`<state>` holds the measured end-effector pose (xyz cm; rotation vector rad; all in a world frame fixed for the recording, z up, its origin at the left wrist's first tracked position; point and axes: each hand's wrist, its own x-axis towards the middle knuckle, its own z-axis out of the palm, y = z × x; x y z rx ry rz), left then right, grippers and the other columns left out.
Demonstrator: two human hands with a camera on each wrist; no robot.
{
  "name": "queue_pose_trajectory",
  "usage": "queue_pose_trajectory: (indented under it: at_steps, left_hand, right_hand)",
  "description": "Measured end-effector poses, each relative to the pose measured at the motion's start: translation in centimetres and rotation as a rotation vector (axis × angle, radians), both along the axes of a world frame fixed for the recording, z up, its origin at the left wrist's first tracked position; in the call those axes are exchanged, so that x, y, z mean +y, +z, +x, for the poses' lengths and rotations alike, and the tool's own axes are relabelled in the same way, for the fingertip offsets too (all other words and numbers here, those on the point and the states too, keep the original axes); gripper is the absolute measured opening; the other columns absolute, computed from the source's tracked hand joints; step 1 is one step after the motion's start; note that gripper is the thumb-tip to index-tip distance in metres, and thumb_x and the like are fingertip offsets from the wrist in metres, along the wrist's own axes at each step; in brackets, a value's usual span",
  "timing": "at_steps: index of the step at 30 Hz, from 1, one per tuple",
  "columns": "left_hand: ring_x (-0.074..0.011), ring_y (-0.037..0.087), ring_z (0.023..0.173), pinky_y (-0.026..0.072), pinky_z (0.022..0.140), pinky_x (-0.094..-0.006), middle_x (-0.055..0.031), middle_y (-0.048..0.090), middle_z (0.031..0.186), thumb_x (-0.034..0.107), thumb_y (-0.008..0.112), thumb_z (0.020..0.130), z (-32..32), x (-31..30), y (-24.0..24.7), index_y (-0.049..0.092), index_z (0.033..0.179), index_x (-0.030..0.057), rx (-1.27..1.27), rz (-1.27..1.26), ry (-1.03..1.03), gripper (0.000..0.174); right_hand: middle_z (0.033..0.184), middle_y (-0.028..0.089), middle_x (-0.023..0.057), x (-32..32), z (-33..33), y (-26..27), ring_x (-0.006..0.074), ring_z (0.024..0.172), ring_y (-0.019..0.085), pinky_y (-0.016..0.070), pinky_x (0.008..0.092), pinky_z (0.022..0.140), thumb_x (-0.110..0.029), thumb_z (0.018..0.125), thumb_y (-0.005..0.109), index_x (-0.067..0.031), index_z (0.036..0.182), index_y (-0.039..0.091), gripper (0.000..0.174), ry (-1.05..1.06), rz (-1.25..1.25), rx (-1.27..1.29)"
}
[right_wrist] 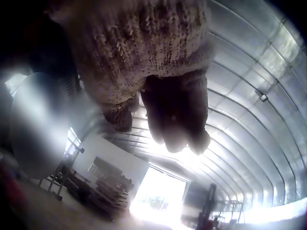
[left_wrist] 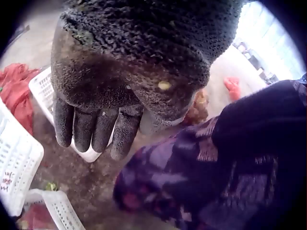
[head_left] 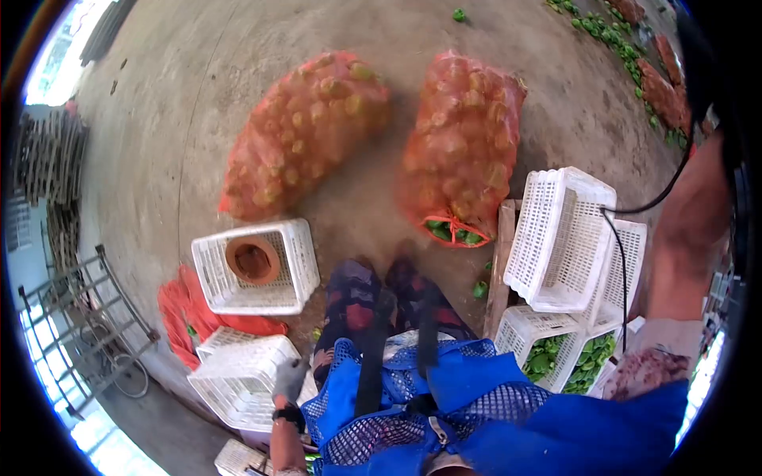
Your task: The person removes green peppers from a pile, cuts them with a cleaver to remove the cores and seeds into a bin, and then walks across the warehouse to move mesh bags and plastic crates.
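Observation:
My left hand (head_left: 289, 379), in a grey glove, hangs at my side by a tipped white plastic crate (head_left: 238, 377). In the left wrist view the gloved palm and nearly straight fingers (left_wrist: 88, 125) show, holding nothing. My right arm (head_left: 686, 238) is raised at the right edge of the head view, its hand lost in the dark rim near the camera. The right wrist view shows the right hand (right_wrist: 175, 112) in a light knitted glove, backlit, fingers extended and slightly bent, with nothing visible in them. Two filled red mesh sacks (head_left: 305, 135) (head_left: 464, 131) lie on the floor ahead.
A white crate (head_left: 305, 270) holding a brown hat-like thing (head_left: 252, 260) stands front left, beside red mesh (head_left: 186, 305). Stacked white crates (head_left: 556, 238) are at right, some with green vegetables (head_left: 544, 357). A black cable (head_left: 623, 270) hangs there. A metal frame (head_left: 87, 317) stands left.

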<state>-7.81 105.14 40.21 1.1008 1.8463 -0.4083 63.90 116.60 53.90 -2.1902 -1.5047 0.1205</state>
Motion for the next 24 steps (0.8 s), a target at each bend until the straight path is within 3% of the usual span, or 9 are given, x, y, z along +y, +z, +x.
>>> queue_pose_trajectory:
  at_steps: [2,3,8,11,14,19,20,22,24]
  left_hand:
    - [-0.0187,0.069,0.085,0.0536,0.077,-0.0400,-0.0172,0.076,0.088,0.041,0.064,0.096,-1.1,0.3,-1.0,0.075,0.105,-0.0067,-0.012,-0.017,0.121,0.050]
    - [-0.0191,0.070,0.088,0.0540,0.081,-0.0371,-0.0195,0.077,0.092,0.039,0.064,0.097,-0.9,1.9,-1.0,0.074,0.110,-0.0053,0.037,-0.130,0.115,0.047]
    - [-0.0171,0.068,0.088,0.0539,0.080,-0.0325,-0.0151,0.076,0.097,0.036,0.068,0.094,-3.2,10.0,-5.4,0.072,0.117,-0.0031,-0.091,-0.098,0.032,0.046]
    - [-0.0163,0.067,0.090,0.0531,0.081,-0.0314,-0.0081,0.076,0.100,0.034,0.068,0.095,6.5,23.2,0.5,0.074,0.118,-0.0008,-0.159,-0.136,0.294,0.042]
    - [-0.0179,0.066,0.091,0.0525,0.083,-0.0338,-0.0101,0.075,0.098,0.035,0.065,0.099,7.5,31.8,-0.6,0.073,0.116,-0.0010,-0.212,0.058,0.197,0.041]
    - [-0.0191,0.063,0.085,0.0517,0.081,-0.0359,-0.0143,0.072,0.091,0.029,0.061,0.101,16.5,47.7,0.6,0.072,0.105,-0.0036,-0.214,0.133,-0.152,0.035]
    - [-0.0168,0.061,0.082,0.0512,0.078,-0.0353,-0.0129,0.071,0.088,0.029,0.061,0.101,17.5,49.1,0.9,0.072,0.105,-0.0035,-0.216,0.175,-0.135,0.035]
    - [-0.0138,0.060,0.079,0.0506,0.073,-0.0342,-0.0102,0.072,0.086,0.030,0.064,0.100,20.6,55.4,-3.1,0.073,0.106,-0.0026,-0.229,0.206,-0.096,0.035]
    - [-0.0170,0.066,0.084,0.0536,0.078,-0.0335,-0.0114,0.075,0.091,0.030,0.066,0.098,25.0,61.2,-4.1,0.073,0.109,-0.0036,-0.180,0.193,0.004,0.036]
  right_hand:
    - [0.093,0.073,0.0133,1.0,0.2,-1.9,0.0257,0.077,0.070,0.0554,0.0390,0.073,-0.027,0.099,0.064,-0.0025,0.107,0.067,0.026,-0.028,-0.073,-0.023]
    - [0.092,0.073,0.0133,1.9,-0.5,-3.2,0.0261,0.077,0.070,0.0554,0.0392,0.073,-0.027,0.099,0.064,-0.0028,0.106,0.067,0.026,-0.024,-0.100,-0.004]
    - [0.090,0.072,0.0135,10.5,-9.6,-10.8,0.0282,0.078,0.069,0.0552,0.0403,0.073,-0.026,0.097,0.065,-0.0039,0.104,0.069,0.024,0.178,-0.200,0.234]
    - [0.089,0.072,0.0136,19.6,-15.3,-13.5,0.0295,0.078,0.069,0.0550,0.0410,0.073,-0.026,0.095,0.066,-0.0046,0.102,0.069,0.022,0.353,-0.201,0.368]
    - [0.088,0.072,0.0137,31.3,-16.9,-14.5,0.0307,0.078,0.069,0.0549,0.0416,0.072,-0.025,0.094,0.067,-0.0053,0.100,0.070,0.021,0.444,-0.123,0.405]
    - [0.086,0.071,0.0138,44.0,-7.2,-13.7,0.0328,0.078,0.068,0.0546,0.0427,0.072,-0.024,0.092,0.068,-0.0065,0.098,0.071,0.019,0.345,-0.033,0.274]
    - [0.086,0.071,0.0139,45.3,-4.3,-13.5,0.0332,0.078,0.068,0.0546,0.0430,0.072,-0.024,0.092,0.068,-0.0067,0.097,0.071,0.019,0.317,-0.029,0.242]
    - [0.085,0.071,0.0139,46.0,3.4,-14.1,0.0341,0.079,0.068,0.0545,0.0434,0.072,-0.024,0.091,0.068,-0.0072,0.096,0.072,0.018,0.218,-0.050,0.164]
    - [0.084,0.070,0.0140,47.5,9.7,-14.8,0.0349,0.079,0.068,0.0544,0.0439,0.071,-0.023,0.090,0.069,-0.0076,0.095,0.072,0.017,0.148,-0.087,0.107]
